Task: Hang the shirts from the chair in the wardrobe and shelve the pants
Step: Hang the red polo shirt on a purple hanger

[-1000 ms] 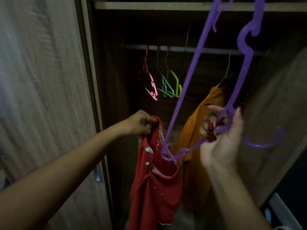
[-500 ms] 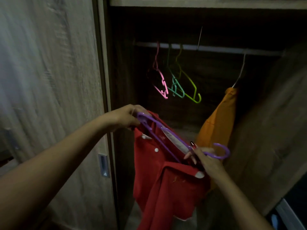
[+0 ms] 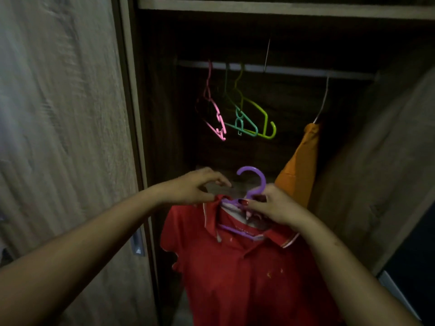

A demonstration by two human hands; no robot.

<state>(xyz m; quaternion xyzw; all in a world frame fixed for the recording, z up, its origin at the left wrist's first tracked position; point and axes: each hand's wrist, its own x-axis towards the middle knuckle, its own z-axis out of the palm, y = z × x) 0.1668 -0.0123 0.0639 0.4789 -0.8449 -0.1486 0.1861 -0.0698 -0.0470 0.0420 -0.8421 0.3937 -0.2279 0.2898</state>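
Purple hanger (image 3: pixel 253 184) now sits inside the red shirt (image 3: pixel 235 267) collar, no longer raised overhead; right hand (image 3: pixel 275 208) grips its neck, left hand (image 3: pixel 195 187) pinches the shoulder. Next, probably the rail (image 3: pixel 294 69) above.

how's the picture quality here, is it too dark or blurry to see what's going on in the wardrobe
Head view: dim overall, the wardrobe interior nearly black behind the rail. Motion blur smears the left door and softens the left hand. The red shirt, purple hanger and right hand read clearly enough. Wide-angle distortion bows the door edges; no glare.
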